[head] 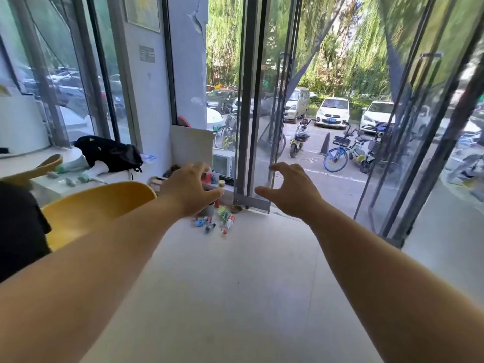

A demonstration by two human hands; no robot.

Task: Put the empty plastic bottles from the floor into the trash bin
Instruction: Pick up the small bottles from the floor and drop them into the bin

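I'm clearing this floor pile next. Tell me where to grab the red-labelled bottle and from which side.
Grip the red-labelled bottle across its clear body just behind the label, coming down from above with the right hand. It lies on its side on the floor, cap toward the camera, at the right edge of the pile, so that flank looks unobstructed.

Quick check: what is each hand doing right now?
Left hand: open, fingers spread, holding nothing.
Right hand: open, fingers curled loosely, holding nothing.
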